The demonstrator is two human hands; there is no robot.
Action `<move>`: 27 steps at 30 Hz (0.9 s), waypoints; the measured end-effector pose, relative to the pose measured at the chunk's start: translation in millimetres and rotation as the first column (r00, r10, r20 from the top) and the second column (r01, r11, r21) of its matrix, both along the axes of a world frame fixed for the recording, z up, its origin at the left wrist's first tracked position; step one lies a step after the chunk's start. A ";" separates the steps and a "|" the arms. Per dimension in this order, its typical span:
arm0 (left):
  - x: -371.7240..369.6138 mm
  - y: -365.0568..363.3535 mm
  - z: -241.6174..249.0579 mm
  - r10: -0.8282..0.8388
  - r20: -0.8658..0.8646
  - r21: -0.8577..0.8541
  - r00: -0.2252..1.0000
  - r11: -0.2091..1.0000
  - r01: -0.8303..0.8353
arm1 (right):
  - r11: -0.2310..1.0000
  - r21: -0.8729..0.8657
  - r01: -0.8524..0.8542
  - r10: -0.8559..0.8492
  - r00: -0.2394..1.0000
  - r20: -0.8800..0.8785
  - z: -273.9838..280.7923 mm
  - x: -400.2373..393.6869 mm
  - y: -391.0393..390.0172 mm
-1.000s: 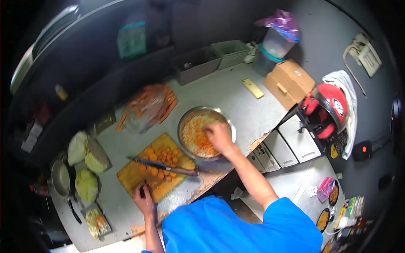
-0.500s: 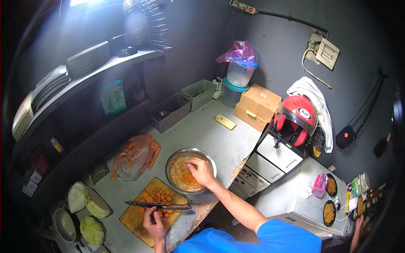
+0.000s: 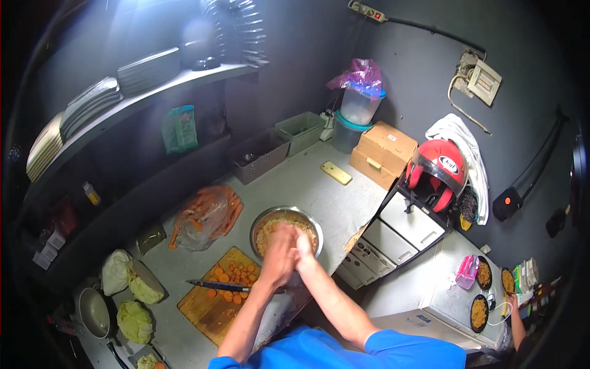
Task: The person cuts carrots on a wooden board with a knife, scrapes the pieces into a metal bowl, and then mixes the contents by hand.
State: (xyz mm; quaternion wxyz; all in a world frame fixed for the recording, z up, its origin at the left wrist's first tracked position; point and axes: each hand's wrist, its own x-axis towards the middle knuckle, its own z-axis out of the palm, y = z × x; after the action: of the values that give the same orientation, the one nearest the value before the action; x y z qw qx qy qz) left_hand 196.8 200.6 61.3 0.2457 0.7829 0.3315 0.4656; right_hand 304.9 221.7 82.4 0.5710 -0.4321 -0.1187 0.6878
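Observation:
Over the steel bowl (image 3: pixel 255 229), which holds chopped orange and pale bits, my left hand (image 3: pixel 281 255) and my right hand (image 3: pixel 302 249) are together, palms facing each other. Motion blur smears my left fingers, and the space between the palms is hidden. The knife (image 3: pixel 215 285) lies across the wooden cutting board (image 3: pixel 206 310), touched by neither hand. Carrot slices (image 3: pixel 236 270) are spread on the board around the blade.
A bag of carrots (image 3: pixel 206 218), cabbages (image 3: pixel 134 321) and a pan (image 3: pixel 95 312) stand left. Farther back are a phone (image 3: pixel 336 173), baskets (image 3: pixel 261 157) and cardboard boxes (image 3: pixel 384 154). Another person's hand (image 3: pixel 514 303) shows at the lower right, near plates of food (image 3: pixel 479 312).
My left hand has left the knife and board and joined my right hand over the bowl. The knife now rests on the board. The view has shifted slightly.

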 end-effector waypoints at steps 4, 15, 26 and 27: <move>-4.2 18.6 -25.5 0.081 -0.103 -0.294 0.991 0.950 -0.108 | 0.976 0.211 0.062 -0.021 0.981 -0.193 -0.6 4.9 1.4; -14.8 -2.8 0.3 0.080 -0.045 -0.043 0.996 0.996 -0.082 | 0.977 0.206 0.055 -0.011 0.978 -0.210 22.6 4.0 -1.1; -11.7 -3.9 6.8 0.263 -0.207 0.012 0.942 0.964 -0.266 | 0.925 0.378 -0.036 0.081 0.991 -0.103 16.1 -9.2 -19.1; -8.2 -5.8 7.3 0.417 -0.139 -0.018 0.898 0.906 -0.423 | 0.916 0.401 -0.033 0.157 0.946 -0.283 24.9 -9.5 -25.3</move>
State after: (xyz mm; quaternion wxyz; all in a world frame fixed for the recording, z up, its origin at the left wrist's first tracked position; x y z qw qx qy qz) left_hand 188.6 194.8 68.6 0.1357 0.7158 0.5192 0.4468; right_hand 295.5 196.3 107.3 0.6226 -0.1901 -0.1836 0.7366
